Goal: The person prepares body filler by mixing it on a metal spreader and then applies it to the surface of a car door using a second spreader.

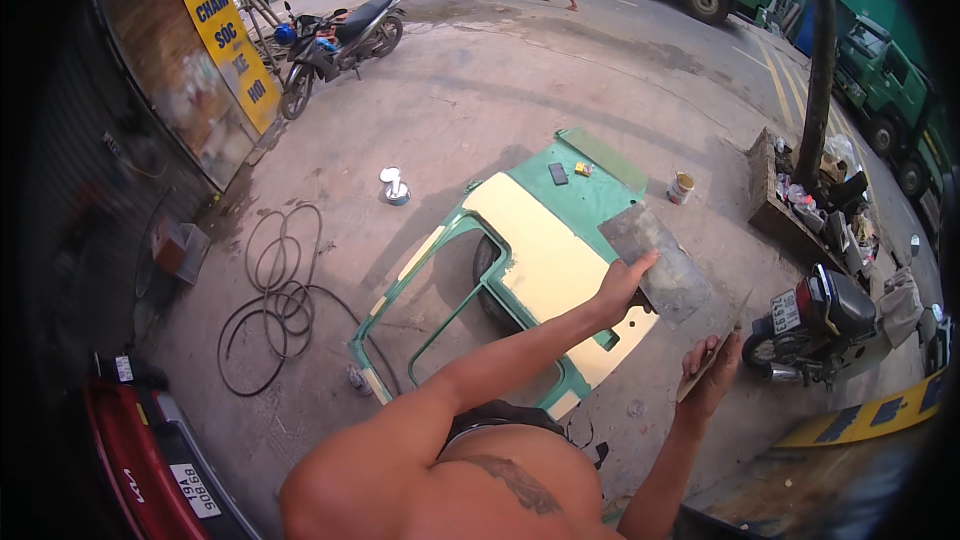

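My left hand (626, 290) grips a flat grey sheet (672, 275) smeared with pale residue, thumb on its top face. My right hand (714, 370) is closed round a thin flat spreader blade (716, 342), held edge-on just right of the sheet. Below and beyond my left arm lies a green vehicle door (597, 202), its main face and parts of its window frame coated in cream filler (545, 250). A dark phone (558, 174) and a small yellow packet (584, 170) rest on its far green part. A tyre (488, 265) shows underneath the door.
A white-lidded can (395, 188) and a smeared tin (681, 188) stand on the concrete. A coiled hose (285, 315) lies left. Motorbikes (345, 40) stand far left and right (835, 315). A red car (150, 460) is near left. A rubbish-filled planter (790, 210) surrounds a pole.
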A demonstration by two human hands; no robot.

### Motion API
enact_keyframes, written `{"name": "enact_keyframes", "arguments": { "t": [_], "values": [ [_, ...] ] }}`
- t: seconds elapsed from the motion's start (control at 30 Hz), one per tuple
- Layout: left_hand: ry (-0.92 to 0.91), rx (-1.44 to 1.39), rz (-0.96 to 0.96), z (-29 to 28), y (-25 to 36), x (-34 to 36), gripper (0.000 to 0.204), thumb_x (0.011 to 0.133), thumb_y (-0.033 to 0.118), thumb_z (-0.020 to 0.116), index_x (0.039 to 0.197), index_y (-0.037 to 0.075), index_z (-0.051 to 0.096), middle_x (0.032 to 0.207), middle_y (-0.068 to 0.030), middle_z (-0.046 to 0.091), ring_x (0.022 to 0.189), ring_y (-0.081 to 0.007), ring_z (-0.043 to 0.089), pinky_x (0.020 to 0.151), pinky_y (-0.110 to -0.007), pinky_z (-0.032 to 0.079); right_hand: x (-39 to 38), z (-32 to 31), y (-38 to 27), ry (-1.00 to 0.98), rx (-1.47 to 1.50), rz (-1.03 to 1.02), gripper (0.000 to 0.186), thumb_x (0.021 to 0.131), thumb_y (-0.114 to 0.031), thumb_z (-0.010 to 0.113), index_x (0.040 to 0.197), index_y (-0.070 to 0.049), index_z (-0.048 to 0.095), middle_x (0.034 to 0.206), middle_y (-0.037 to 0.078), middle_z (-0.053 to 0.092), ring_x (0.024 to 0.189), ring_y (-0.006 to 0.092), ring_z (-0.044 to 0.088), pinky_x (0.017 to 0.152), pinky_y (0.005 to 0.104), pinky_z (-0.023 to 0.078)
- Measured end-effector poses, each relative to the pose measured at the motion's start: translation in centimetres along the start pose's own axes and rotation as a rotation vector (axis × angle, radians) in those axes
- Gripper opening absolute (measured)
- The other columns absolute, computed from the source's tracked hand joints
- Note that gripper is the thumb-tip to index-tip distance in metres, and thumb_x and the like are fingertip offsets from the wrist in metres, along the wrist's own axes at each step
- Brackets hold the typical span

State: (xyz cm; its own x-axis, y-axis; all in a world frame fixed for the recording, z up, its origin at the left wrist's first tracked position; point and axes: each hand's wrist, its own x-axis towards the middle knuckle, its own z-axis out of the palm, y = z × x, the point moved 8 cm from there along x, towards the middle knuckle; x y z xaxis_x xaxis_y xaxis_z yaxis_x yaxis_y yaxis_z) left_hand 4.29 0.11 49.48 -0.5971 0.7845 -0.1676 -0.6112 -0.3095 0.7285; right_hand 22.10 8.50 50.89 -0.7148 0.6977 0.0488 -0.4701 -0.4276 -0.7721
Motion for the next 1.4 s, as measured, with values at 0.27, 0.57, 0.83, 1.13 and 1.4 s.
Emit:
{"name": "enact_keyframes", "arguments": {
  "t": [0.27,0.57,0.83,1.13,1.4],
  "values": [
    [-0.071,0.773,0.91,7.3,4.4,-5.9,0.037,0.096,0.032,0.057,0.105,-0.004,0.059,0.088,-0.0155,0.064,0.077,-0.0259,0.056,0.074,-0.037,0.045,-1.3,-2.3,1.5,0.368,0.036,0.052,0.048,0.096,-0.032,0.057,0.128,0.002,0.05,0.119,0.012,0.059,0.098,0.0209,0.062,0.083,0.037,0.053],
    [-0.654,0.994,0.17,9.1,0.7,-7.4,0.046,0.098,0.04,0.051,0.113,-0.003,0.059,0.091,-0.0213,0.066,0.084,-0.0264,0.063,0.078,-0.04,0.048,-3.6,2.2,-8.1,0.461,-0.369,-0.425,0.048,0.09,-0.025,0.067,0.124,0.006,0.051,0.118,0.015,0.058,0.098,0.0222,0.061,0.083,0.0348,0.053],
    [-0.386,0.756,0.624,11.9,5.1,-6.9,0.028,0.096,0.02,0.055,0.111,-0.003,0.055,0.087,-0.0225,0.066,0.074,-0.0336,0.061,0.07,-0.039,0.047,-4.5,0.4,-2.6,0.479,-0.159,-0.24,0.05,0.092,-0.019,0.066,0.131,0.005,0.045,0.128,0.015,0.054,0.108,0.0232,0.058,0.089,0.0363,0.051],
    [-0.947,1.013,0.057,11.4,0.7,-10.6,0.059,0.098,0.051,0.043,0.119,-0.004,0.05,0.093,-0.0228,0.062,0.087,-0.0301,0.061,0.078,-0.04,0.047,-4.5,0.6,-14.7,0.519,-0.412,-0.58,0.056,0.093,-0.03,0.062,0.134,0.003,0.044,0.13,0.015,0.051,0.114,0.0247,0.053,0.096,0.037,0.046],
    [-0.398,0.131,0.126,10.4,-0.1,-7.8,0.047,0.086,0.031,0.071,0.116,-0.003,0.057,0.105,-0.009,0.065,0.099,-0.0142,0.058,0.089,-0.031,0.047,-7.6,4.1,-17.3,0.552,-0.45,-0.786,0.054,0.096,-0.03,0.053,0.14,-0.001,0.039,0.139,0.016,0.044,0.126,0.0312,0.046,0.106,0.0452,0.038]
  ]
}}
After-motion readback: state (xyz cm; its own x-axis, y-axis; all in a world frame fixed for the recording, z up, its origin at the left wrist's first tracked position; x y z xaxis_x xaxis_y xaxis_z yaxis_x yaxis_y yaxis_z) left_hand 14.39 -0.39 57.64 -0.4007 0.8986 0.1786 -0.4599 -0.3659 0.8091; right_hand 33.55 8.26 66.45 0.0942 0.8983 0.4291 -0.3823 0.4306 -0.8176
